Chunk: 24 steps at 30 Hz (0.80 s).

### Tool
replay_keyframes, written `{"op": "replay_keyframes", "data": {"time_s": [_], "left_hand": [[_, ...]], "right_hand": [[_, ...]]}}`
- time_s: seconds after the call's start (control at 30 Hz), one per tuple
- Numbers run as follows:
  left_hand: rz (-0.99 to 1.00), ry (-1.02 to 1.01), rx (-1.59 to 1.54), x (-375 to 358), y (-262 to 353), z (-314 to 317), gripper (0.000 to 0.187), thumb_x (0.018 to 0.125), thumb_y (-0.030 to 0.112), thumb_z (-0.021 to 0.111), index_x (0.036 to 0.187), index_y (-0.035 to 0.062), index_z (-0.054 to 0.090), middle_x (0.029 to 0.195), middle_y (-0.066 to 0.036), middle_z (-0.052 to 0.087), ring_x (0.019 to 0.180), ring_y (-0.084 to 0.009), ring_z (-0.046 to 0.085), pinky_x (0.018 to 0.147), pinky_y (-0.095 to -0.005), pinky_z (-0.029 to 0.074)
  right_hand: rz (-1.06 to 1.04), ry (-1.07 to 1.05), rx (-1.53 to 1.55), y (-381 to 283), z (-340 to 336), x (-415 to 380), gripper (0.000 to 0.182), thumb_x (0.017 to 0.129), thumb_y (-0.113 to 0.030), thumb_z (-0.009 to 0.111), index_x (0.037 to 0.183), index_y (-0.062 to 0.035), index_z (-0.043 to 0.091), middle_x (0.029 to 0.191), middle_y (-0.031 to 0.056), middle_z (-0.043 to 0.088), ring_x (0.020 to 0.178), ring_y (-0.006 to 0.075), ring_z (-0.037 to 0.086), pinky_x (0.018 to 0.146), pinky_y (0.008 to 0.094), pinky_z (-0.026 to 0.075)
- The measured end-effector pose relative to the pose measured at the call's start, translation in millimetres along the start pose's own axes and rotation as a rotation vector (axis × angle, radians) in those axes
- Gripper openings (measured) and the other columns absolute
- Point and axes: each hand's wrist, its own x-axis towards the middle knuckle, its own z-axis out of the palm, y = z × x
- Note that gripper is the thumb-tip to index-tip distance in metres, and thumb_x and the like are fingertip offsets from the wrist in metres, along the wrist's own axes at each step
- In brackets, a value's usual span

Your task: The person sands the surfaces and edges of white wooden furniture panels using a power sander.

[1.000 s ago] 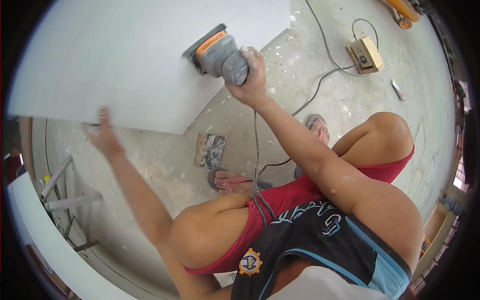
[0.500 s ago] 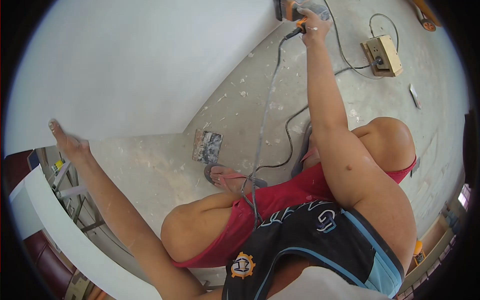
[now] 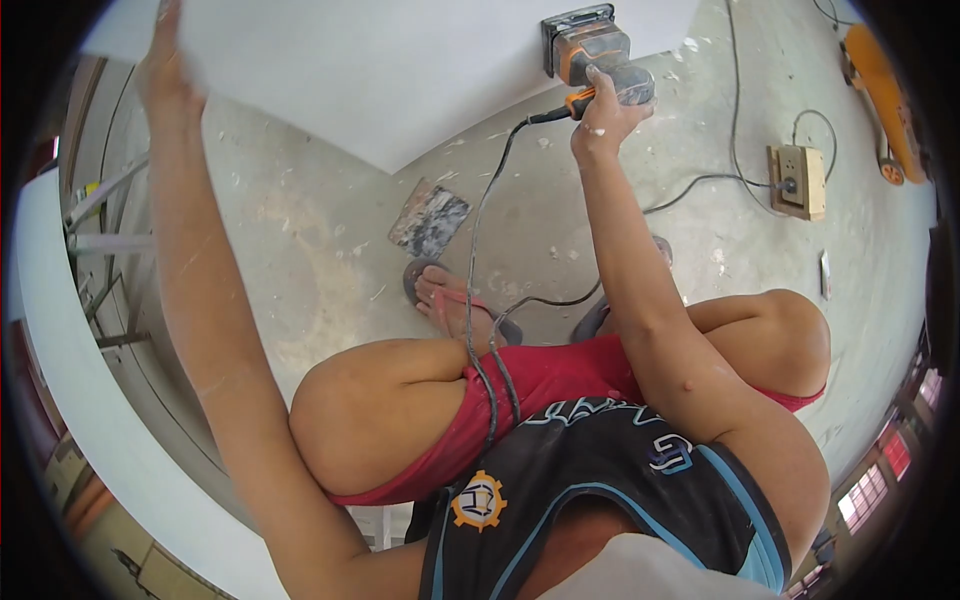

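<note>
Scuffed concrete floor [image 3: 300,230] under everything, pale flecks scattered over it. White panel [image 3: 380,70] spreads across the far left and middle, one corner pointing near. A second white board [image 3: 60,400] runs down the left side (its curve probably the lens's doing). Near side: crouching person in red shorts [image 3: 570,370]. Grey-and-orange sander [image 3: 600,52] at the panel's right margin, pad side toward the panel; full contact hard to make out. Outlet box [image 3: 798,182] on the floor to the right, plug in it. Mottled flat piece [image 3: 430,218] lies just near of the panel's corner. Right hand [image 3: 608,118] wrapped firmly round the sander's body. Left hand [image 3: 172,85] at the panel's near left edge, fingers pointing far; blurred, cannot tell whether it pinches or merely rests. Thinnest item: cord [image 3: 473,200], sander to lap. Step in hand, by judgement: sanding along the right margin, left hand perhaps steadying. Next move seems to call for a flat pad, even pressure, no tipping over the edge, and slack kept in the cord.
</note>
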Motion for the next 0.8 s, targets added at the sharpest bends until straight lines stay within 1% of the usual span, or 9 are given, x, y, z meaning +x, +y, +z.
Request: {"op": "replay_keyframes", "data": {"time_s": [0.07, 0.13, 0.27, 0.33, 0.47, 0.57, 0.63, 0.67, 0.8], "left_hand": [[-0.017, 0.0, -0.013, -5, 6, -1, 0.064, 0.089, 0.035, 0.069, 0.135, -0.0046, 0.049, 0.135, -0.016, 0.054, 0.121, -0.0274, 0.055, 0.106, -0.0378, 0.042], [0.067, -0.197, 0.069, -14, 16, 6, 0.09, 0.086, 0.053, 0.066, 0.138, -0.0137, 0.037, 0.139, -0.032, 0.043, 0.118, -0.0417, 0.053, 0.099, -0.0474, 0.049], [0.123, -0.244, 0.027, -23, 14, -1, 0.087, 0.086, 0.053, 0.066, 0.137, -0.0125, 0.04, 0.143, -0.032, 0.039, 0.122, -0.0368, 0.052, 0.099, -0.0412, 0.049], [0.266, -0.114, 0.089, -25, 10, 2, 0.09, 0.082, 0.063, 0.066, 0.131, -0.0105, 0.049, 0.124, -0.022, 0.059, 0.114, -0.0299, 0.057, 0.097, -0.0379, 0.045], [0.102, -0.013, 0.095, -26, 10, -4, 0.086, 0.08, 0.048, 0.077, 0.13, -0.0148, 0.047, 0.127, -0.026, 0.055, 0.121, -0.0332, 0.052, 0.1, -0.0379, 0.043], [0.165, -0.013, 0.081, -18, 5, -7, 0.067, 0.083, 0.043, 0.073, 0.121, -0.0094, 0.056, 0.114, -0.02, 0.063, 0.106, -0.0252, 0.061, 0.089, -0.0334, 0.05], [0.177, -0.253, 0.091, -6, 3, -12, 0.091, 0.086, 0.056, 0.065, 0.135, -0.016, 0.037, 0.134, -0.035, 0.045, 0.114, -0.0422, 0.054, 0.091, -0.0499, 0.05], [0.18, -0.27, 0.076, -2, -1, -11, 0.091, 0.086, 0.056, 0.065, 0.135, -0.016, 0.037, 0.134, -0.035, 0.045, 0.114, -0.0422, 0.054, 0.091, -0.0499, 0.05], [0.111, -0.107, -0.005, -4, -9, -14, 0.07, 0.086, 0.038, 0.071, 0.134, -0.0069, 0.048, 0.133, -0.02, 0.053, 0.118, -0.0306, 0.056, 0.102, -0.0403, 0.045]], "right_hand": [[0.118, -0.015, -0.027, -8, 13, -46, 0.074, 0.074, -0.004, 0.073, 0.128, -0.0018, 0.022, 0.115, 0.0179, 0.048, 0.1, 0.0249, 0.057, 0.063, 0.0321, 0.057], [0.065, -0.041, 0.016, 8, 16, -74, 0.071, 0.076, -0.003, 0.071, 0.128, -0.0014, 0.022, 0.115, 0.018, 0.048, 0.099, 0.024, 0.058, 0.064, 0.0314, 0.058], [0.003, -0.203, -0.065, 40, 16, -130, 0.078, 0.082, -0.008, 0.072, 0.135, -0.0008, 0.015, 0.122, 0.0201, 0.047, 0.102, 0.023, 0.058, 0.068, 0.0312, 0.058], [0.036, -0.227, -0.12, 43, 19, -163, 0.084, 0.083, -0.01, 0.072, 0.138, 0.0002, 0.009, 0.123, 0.0211, 0.047, 0.103, 0.0232, 0.058, 0.069, 0.0309, 0.058], [0.218, -0.339, -0.238, 52, 22, -220, 0.1, 0.085, -0.016, 0.073, 0.142, 0.0037, -0.008, 0.129, 0.0239, 0.043, 0.109, 0.0255, 0.055, 0.079, 0.0319, 0.056], [0.223, -0.358, -0.199, 43, 31, -262, 0.105, 0.085, -0.017, 0.074, 0.143, 0.0041, -0.011, 0.133, 0.0254, 0.038, 0.117, 0.0284, 0.05, 0.092, 0.0366, 0.05], [0.249, -0.368, -0.237, 42, 32, -280, 0.107, 0.083, -0.016, 0.075, 0.143, 0.0034, -0.012, 0.135, 0.0262, 0.035, 0.12, 0.0292, 0.048, 0.097, 0.038, 0.047], [0.285, -0.387, -0.271, 44, 32, -285, 0.109, 0.082, -0.015, 0.076, 0.143, 0.0026, -0.013, 0.137, 0.027, 0.033, 0.124, 0.03, 0.045, 0.102, 0.0395, 0.043], [0.279, -0.335, -0.407, 67, 26, -284, 0.112, 0.079, -0.01, 0.076, 0.144, 0.0011, -0.014, 0.136, 0.0275, 0.033, 0.124, 0.03, 0.044, 0.102, 0.0398, 0.042]]}}
